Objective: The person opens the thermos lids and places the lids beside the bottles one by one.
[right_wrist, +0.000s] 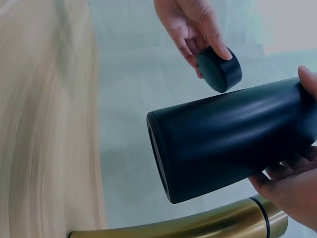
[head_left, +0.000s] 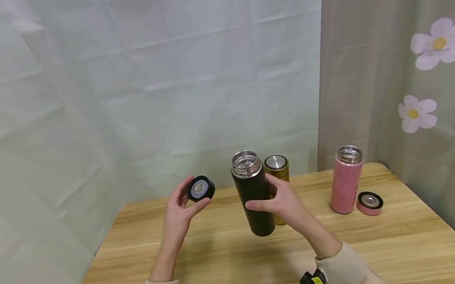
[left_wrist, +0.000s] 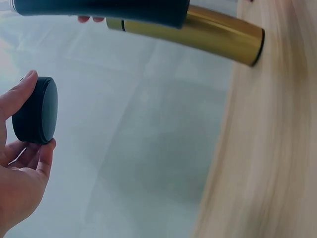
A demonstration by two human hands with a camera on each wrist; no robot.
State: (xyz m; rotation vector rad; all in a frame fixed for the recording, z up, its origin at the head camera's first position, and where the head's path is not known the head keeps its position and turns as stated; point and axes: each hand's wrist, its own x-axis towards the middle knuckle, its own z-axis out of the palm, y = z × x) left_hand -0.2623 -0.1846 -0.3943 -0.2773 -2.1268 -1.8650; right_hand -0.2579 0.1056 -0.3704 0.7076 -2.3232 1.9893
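Note:
My left hand [head_left: 178, 214] pinches a black lid [head_left: 201, 188] by its rim, its pale inner side with a metal disc facing the head camera. In the left wrist view the lid [left_wrist: 35, 110] sits between thumb and fingers. My right hand [head_left: 284, 201] grips a black thermos bottle [head_left: 254, 205] around its side. That bottle is uncapped, its steel threaded mouth tilted toward the head camera. In the right wrist view the bottle's base [right_wrist: 159, 157] hangs above the tabletop. Lid and bottle are apart, the lid to the left of the bottle's mouth.
Behind the black bottle stands a capped gold thermos [head_left: 277, 166], partly hidden by it and my right hand. A pink thermos [head_left: 346, 184] stands uncapped to the right, with its pink lid [head_left: 370, 203] beside it, inner side up. Pale curtains [head_left: 210, 77] hang behind the wooden table [head_left: 235, 265].

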